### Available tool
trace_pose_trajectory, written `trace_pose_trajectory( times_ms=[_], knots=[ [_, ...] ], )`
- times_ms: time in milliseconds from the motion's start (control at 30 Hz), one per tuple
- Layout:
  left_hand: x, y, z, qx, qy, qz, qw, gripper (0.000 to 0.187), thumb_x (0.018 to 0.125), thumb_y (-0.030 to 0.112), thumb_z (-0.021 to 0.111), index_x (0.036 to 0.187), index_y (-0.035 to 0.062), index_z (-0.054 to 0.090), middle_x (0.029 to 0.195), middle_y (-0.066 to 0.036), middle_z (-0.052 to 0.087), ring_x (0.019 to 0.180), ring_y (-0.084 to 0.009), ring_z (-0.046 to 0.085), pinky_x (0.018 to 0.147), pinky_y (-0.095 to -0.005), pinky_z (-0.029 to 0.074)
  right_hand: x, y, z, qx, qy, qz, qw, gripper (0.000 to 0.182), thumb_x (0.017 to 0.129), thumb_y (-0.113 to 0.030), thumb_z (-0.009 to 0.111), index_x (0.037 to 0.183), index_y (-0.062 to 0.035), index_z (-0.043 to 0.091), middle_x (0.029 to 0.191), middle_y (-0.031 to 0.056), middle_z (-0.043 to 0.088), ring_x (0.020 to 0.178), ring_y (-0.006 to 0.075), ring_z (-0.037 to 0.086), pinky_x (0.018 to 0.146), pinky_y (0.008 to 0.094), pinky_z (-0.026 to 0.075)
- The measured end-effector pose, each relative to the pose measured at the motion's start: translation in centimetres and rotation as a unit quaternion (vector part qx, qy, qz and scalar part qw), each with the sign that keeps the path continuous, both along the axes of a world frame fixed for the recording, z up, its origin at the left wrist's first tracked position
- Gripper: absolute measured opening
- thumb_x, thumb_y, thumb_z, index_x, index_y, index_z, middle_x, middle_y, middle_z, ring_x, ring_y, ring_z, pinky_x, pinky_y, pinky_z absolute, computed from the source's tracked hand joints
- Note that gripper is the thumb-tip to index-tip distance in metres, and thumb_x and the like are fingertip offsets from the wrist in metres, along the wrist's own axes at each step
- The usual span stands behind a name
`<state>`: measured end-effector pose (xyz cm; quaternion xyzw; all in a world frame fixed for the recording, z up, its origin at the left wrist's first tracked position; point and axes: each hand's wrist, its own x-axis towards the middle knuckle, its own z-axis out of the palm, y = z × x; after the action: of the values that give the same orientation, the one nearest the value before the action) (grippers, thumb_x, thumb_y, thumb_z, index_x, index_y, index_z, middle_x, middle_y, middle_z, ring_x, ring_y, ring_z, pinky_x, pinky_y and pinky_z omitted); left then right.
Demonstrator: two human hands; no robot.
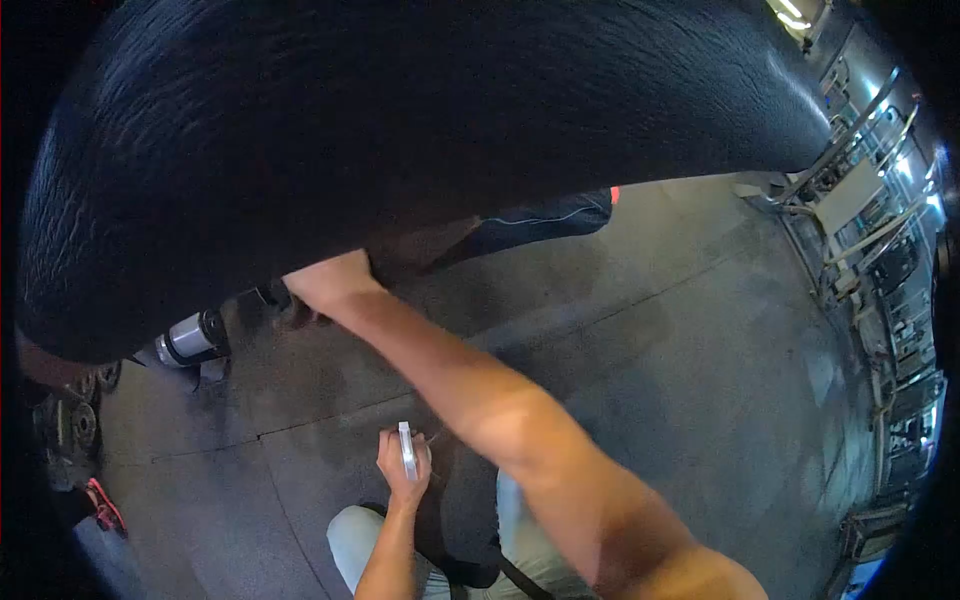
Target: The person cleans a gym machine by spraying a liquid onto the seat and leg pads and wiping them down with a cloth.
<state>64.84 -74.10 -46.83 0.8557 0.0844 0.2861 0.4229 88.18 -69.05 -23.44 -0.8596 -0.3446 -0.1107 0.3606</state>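
A large black padded surface with a leather-like grain (450,110) fills the upper part of the head view, close to the camera. My right arm stretches forward and to the left, and my right hand (335,282) reaches under the lower edge of this padding. Its fingers are hidden there, so what it touches cannot be seen. Lower down, in front of my knees, my left hand (393,465) is closed around a slim white and clear object (407,448), whose kind I cannot make out.
On the left, a silver cylinder with dark ends (188,338) sits under the padding. Round weight plates (85,425) and a red shoe (105,508) are farther left. Metal-framed equipment (850,215) lines the right side. Dark floor (650,380) with seams lies below.
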Motion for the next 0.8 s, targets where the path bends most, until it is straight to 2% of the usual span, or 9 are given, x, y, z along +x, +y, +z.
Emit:
trace_pose_trajectory(
  times_ms=[133, 233, 333, 400, 433, 467, 533, 733, 800],
  knots=[
    [-0.8, -0.5, 0.5, -0.024, 0.010, 0.028, 0.999, 0.008, 0.082, 0.000, 0.063, 0.087, -0.0039, 0.058, 0.088, -0.022, 0.058, 0.078, -0.0387, 0.061, 0.068, -0.0426, 0.050, 2.4, -6.0, -0.8, -0.156, -0.145, -0.002, 0.977, 0.038, 0.095, -0.033, 0.048, 0.090, -0.0051, 0.074, 0.104, 0.0155, 0.070, 0.104, 0.0320, 0.062, 0.098, 0.0491, 0.041],
    [-0.8, -0.6, -0.2, -0.008, 0.011, 0.026, 1.000, 0.008, 0.082, 0.000, 0.063, 0.087, -0.0043, 0.058, 0.088, -0.021, 0.058, 0.077, -0.0386, 0.061, 0.068, -0.0429, 0.050, 4.8, -12.5, -2.1, -0.182, -0.169, -0.061, 0.967, 0.047, 0.097, -0.036, 0.046, 0.126, -0.0039, 0.065, 0.124, 0.0167, 0.063, 0.126, 0.0350, 0.050, 0.112, 0.0492, 0.031],
    [-0.6, -0.9, -0.5, 0.003, -0.024, 0.029, 0.999, 0.010, 0.089, 0.008, 0.060, 0.087, -0.0017, 0.057, 0.084, -0.015, 0.054, 0.074, -0.0316, 0.057, 0.067, -0.0387, 0.047, 6.9, -18.6, -2.7, -0.222, -0.214, -0.106, 0.945, 0.050, 0.096, -0.037, 0.046, 0.133, -0.0070, 0.060, 0.129, 0.0157, 0.062, 0.131, 0.0369, 0.046, 0.115, 0.0509, 0.027],
    [-0.6, -0.7, -0.3, -0.014, -0.013, 0.028, 0.999, 0.009, 0.089, 0.007, 0.059, 0.088, -0.0017, 0.057, 0.084, -0.015, 0.054, 0.073, -0.0317, 0.057, 0.067, -0.0383, 0.047, 10.0, -22.6, -5.5, -0.040, -0.358, -0.118, 0.926, 0.022, 0.085, -0.019, 0.059, 0.093, -0.0023, 0.070, 0.096, 0.0182, 0.066, 0.110, 0.0397, 0.057, 0.103, 0.0539, 0.039],
    [-1.0, -0.7, -0.3, -0.022, -0.004, 0.029, 0.999, 0.009, 0.090, 0.007, 0.059, 0.089, -0.0018, 0.057, 0.085, -0.015, 0.055, 0.073, -0.0317, 0.057, 0.067, -0.0382, 0.047, 10.3, -25.0, -5.7, -0.115, -0.430, -0.160, 0.881, 0.012, 0.079, -0.012, 0.062, 0.079, -0.0015, 0.068, 0.086, 0.0198, 0.065, 0.106, 0.0428, 0.058, 0.101, 0.0558, 0.041],
    [-1.0, -0.5, -0.4, 0.022, -0.018, 0.030, 0.999, 0.008, 0.090, 0.006, 0.058, 0.090, -0.0020, 0.056, 0.085, -0.016, 0.055, 0.073, -0.0321, 0.057, 0.067, -0.0384, 0.047, 10.5, -27.0, -4.8, -0.067, -0.310, -0.202, 0.927, 0.017, 0.083, -0.015, 0.060, 0.077, -0.0004, 0.067, 0.082, 0.0208, 0.064, 0.098, 0.0439, 0.060, 0.095, 0.0569, 0.042],
    [-0.7, -0.8, 0.1, 0.031, -0.032, 0.040, 0.998, 0.009, 0.090, 0.006, 0.058, 0.090, -0.0027, 0.056, 0.086, -0.017, 0.055, 0.074, -0.0330, 0.057, 0.068, -0.0386, 0.047, 13.1, -28.7, -5.5, -0.040, -0.515, -0.339, 0.786, 0.025, 0.089, -0.020, 0.056, 0.072, -0.0033, 0.065, 0.082, 0.0171, 0.066, 0.081, 0.0415, 0.061, 0.086, 0.0555, 0.043],
    [-0.6, -0.7, -0.7, 0.038, -0.034, 0.031, 0.998, 0.008, 0.090, 0.004, 0.058, 0.091, -0.0030, 0.055, 0.084, -0.014, 0.052, 0.074, -0.0301, 0.055, 0.069, -0.0363, 0.046, 7.6, -17.1, -0.6, -0.288, -0.178, -0.279, 0.899, 0.019, 0.086, -0.020, 0.058, 0.084, -0.0198, 0.076, 0.088, 0.0051, 0.074, 0.089, 0.0226, 0.067, 0.079, 0.0454, 0.044],
    [-0.8, -0.8, -0.7, 0.013, -0.032, 0.037, 0.999, 0.005, 0.084, -0.003, 0.059, 0.088, -0.0051, 0.057, 0.082, -0.019, 0.055, 0.073, -0.0350, 0.058, 0.067, -0.0405, 0.048, 6.0, -10.5, -0.6, -0.237, -0.136, -0.232, 0.934, 0.023, 0.089, -0.024, 0.054, 0.091, -0.0196, 0.076, 0.093, 0.0035, 0.074, 0.091, 0.0208, 0.068, 0.079, 0.0437, 0.044]
  ],
)
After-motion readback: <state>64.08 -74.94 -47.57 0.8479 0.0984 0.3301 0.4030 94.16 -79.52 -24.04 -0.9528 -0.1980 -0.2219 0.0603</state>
